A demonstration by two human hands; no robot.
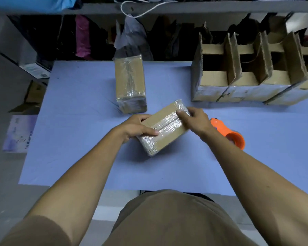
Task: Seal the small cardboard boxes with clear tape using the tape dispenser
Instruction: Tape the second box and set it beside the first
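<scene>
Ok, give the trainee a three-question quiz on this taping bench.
1. True or false: the orange tape dispenser is in the right hand.
2. How many taped small boxes are on the blue table?
3. The left hand grips: A) the near box B) the far box C) the divided carton

Key: 1 false, it lies on the table behind the right forearm; 2 two; 3 A.

Small cardboard box [164, 127]: taped, tilted, frame centre. Second taped box [130, 82]: flat on desk, upper centre. Orange tape dispenser [228, 133]: right of centre.
</scene>
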